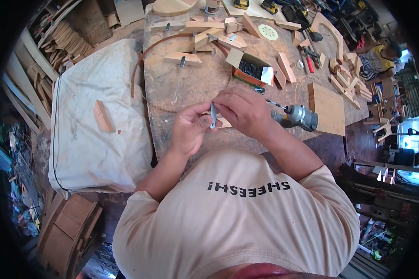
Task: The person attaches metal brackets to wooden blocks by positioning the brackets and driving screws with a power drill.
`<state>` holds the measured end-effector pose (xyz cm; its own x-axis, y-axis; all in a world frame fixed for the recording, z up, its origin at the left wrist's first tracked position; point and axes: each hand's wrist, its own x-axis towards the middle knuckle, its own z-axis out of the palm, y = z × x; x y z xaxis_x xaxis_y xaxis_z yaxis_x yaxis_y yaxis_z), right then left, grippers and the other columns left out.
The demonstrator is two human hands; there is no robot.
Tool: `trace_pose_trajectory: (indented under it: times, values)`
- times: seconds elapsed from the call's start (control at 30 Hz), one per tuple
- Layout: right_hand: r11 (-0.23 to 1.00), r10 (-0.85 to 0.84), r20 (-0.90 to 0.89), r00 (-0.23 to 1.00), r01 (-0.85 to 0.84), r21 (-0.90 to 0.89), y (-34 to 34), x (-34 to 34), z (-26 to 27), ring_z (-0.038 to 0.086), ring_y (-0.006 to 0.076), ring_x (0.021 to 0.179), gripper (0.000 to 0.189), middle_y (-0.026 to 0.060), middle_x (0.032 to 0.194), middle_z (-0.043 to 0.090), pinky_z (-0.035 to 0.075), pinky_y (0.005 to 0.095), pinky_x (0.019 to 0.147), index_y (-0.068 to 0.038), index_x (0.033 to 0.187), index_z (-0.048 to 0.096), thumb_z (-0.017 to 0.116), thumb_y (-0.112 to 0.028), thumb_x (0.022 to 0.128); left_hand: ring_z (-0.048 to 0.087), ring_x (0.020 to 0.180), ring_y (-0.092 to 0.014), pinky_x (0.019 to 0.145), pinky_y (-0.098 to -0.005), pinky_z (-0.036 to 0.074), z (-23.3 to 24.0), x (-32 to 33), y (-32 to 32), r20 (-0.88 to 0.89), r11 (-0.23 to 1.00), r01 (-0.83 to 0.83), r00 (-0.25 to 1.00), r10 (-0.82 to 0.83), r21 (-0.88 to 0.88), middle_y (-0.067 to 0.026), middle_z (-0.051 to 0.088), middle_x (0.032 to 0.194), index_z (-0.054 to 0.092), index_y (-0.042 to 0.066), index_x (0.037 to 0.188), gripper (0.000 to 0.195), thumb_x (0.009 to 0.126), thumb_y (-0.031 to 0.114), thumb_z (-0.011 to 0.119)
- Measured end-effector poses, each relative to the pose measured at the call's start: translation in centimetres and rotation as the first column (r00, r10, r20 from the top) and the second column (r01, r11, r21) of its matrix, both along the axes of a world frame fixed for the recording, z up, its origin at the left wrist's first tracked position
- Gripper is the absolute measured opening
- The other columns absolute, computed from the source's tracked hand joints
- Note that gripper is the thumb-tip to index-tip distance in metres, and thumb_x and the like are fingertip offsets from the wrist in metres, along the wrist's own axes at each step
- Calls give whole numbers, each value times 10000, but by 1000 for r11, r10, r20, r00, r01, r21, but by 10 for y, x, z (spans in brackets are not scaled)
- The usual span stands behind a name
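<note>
My left hand (192,125) grips a small metal bracket (213,117) with rounded ends between thumb and fingers. At the bracket's upper end are the fingertips of my right hand (242,108); whether they pinch something small is hidden. A pale wood piece (225,122) shows partly beneath my hands. Close to my right wrist a cordless drill (302,118) lies on its side, its long bit pointing left. Beyond my right hand stands an opened cardboard box (252,69) of dark screws. A wood block with a metal bracket (182,60) lies farther back on the worn wooden table (181,85).
Cut wood blocks (209,26) cover the table's far side, near a sanding disc (267,32) and a red-handled tool (310,64). A square board (326,108) lies right. Left, a cloth-covered surface (90,157) bears a wood block (103,116). Another person (379,61) is at far right.
</note>
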<state>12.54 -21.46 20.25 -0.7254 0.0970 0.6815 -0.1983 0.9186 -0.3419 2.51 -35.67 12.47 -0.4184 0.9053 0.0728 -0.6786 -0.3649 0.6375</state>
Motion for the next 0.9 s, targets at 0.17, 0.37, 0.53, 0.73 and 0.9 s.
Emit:
trace_pose_trajectory:
  times: [0.17, 0.37, 0.53, 0.73, 0.9]
  values:
    - [998, 31, -50, 998, -28, 61, 4, -6, -6, 630, 256, 696, 215, 89, 805, 624, 502, 341, 584, -42, 847, 606, 724, -15, 669, 625, 746, -153, 696, -300, 530, 12, -1, 0, -16, 997, 7, 1000, -8, -81, -90, 645, 940, 591, 10, 1164, 384, 842, 172, 725]
    - [998, 61, 76, 995, -62, 7, 7, -7, -9, 589, 279, 693, 210, 92, 754, 559, 491, 374, 598, -61, 842, 567, 700, -83, 680, 633, 885, -174, 753, -286, 534, 2, -5, 2, 101, 998, 60, 993, -58, -15, -109, 616, 1068, 488, 15, 1288, 467, 872, 113, 675]
    - [996, 84, 253, 964, -75, -46, 8, 4, -15, 591, 295, 713, 182, 91, 753, 566, 489, 389, 614, -63, 835, 562, 675, -74, 693, 639, 888, -180, 784, -292, 539, -22, -19, 4, 126, 994, 87, 989, -77, -69, -119, 614, 1103, 497, 6, 1279, 445, 875, 96, 660]
    - [988, 116, 356, 927, -72, -135, 4, 3, -29, 605, 308, 749, 152, 100, 785, 592, 497, 417, 649, -73, 832, 560, 657, -94, 718, 655, 902, -193, 789, -314, 545, -19, -26, 7, -25, 960, 200, 978, -209, -198, -112, 641, 1067, 526, -7, 1243, 383, 899, 123, 635]
    - [985, 123, 369, 921, -70, -156, -2, 4, -29, 612, 311, 764, 137, 103, 792, 601, 496, 422, 652, -74, 834, 562, 649, -91, 729, 664, 893, -198, 785, -330, 550, -28, -23, 13, 90, 962, 237, 970, -226, -135, -102, 659, 1019, 564, 3, 1185, 341, 895, 157, 656]
